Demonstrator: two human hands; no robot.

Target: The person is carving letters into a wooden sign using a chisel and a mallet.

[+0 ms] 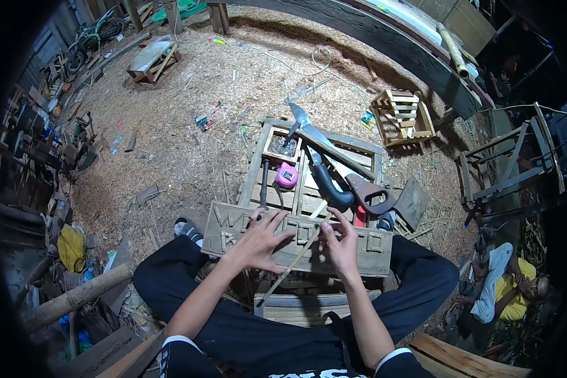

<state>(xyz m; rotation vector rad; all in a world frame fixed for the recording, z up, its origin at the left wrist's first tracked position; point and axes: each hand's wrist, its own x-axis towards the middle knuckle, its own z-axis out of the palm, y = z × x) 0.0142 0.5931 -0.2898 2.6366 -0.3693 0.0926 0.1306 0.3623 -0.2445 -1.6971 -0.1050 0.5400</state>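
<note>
Across my lap lies a wooden board (372, 259) with small wooden strips set on it in letter-like shapes. My left hand (261, 242) rests on its left half, fingers spread. The thumb of that hand reaches close to a thin wooden stick (300, 255); whether it touches is unclear. My right hand (340, 244) holds the upper end of this stick between thumb and fingers, and the stick slants down toward me over the board's front edge. Beyond the board, a slatted wooden frame (254, 167) carries a pink tape measure (286, 176), a hammer (264, 183) and a handsaw (368, 192).
A black-handled tool (329, 189) lies beside the handsaw. Farther off are a slatted wooden crate (404, 120), a small wooden stool (154, 60) and a cord (283, 62) on shavings-covered ground. A person in yellow (528, 290) sits at the right. A round pole (79, 298) juts in from the left.
</note>
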